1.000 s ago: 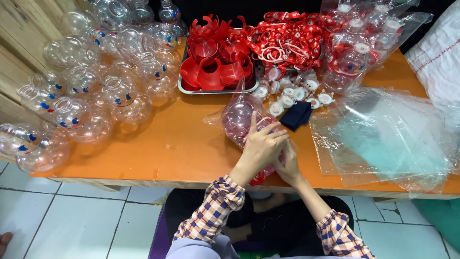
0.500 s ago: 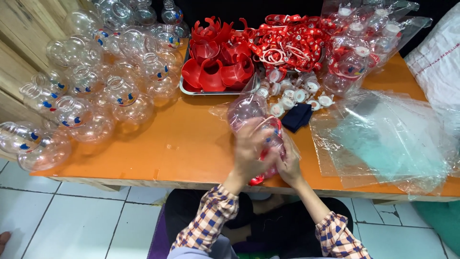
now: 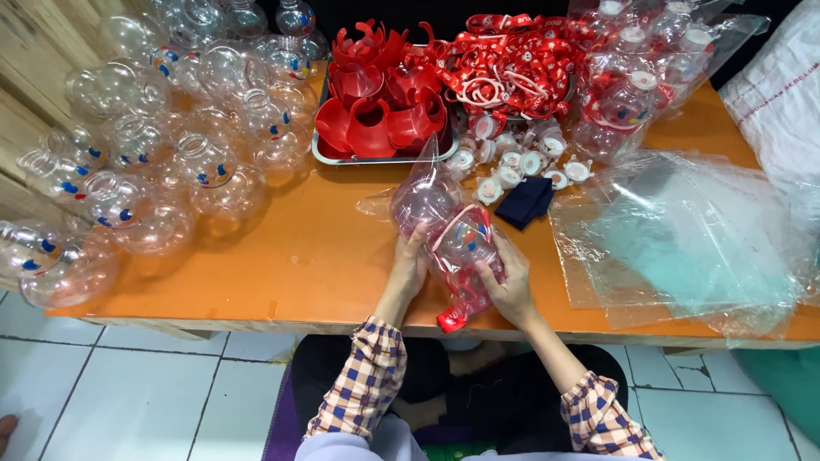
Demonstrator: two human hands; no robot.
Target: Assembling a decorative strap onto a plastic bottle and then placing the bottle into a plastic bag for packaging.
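Clear round bottles (image 3: 162, 171) heaped far left of bagged bottle (image 3: 448, 235); metal tray (image 3: 384, 156) of red parts behind it; left hand (image 3: 408, 269) fingers closed on its left side, right hand (image 3: 510, 286) fingers closed on right; bagged bottle lies on orange counter (image 3: 282, 256) near front edge; navy cloth (image 3: 525, 202) just right; clear bags (image 3: 683, 239) far right
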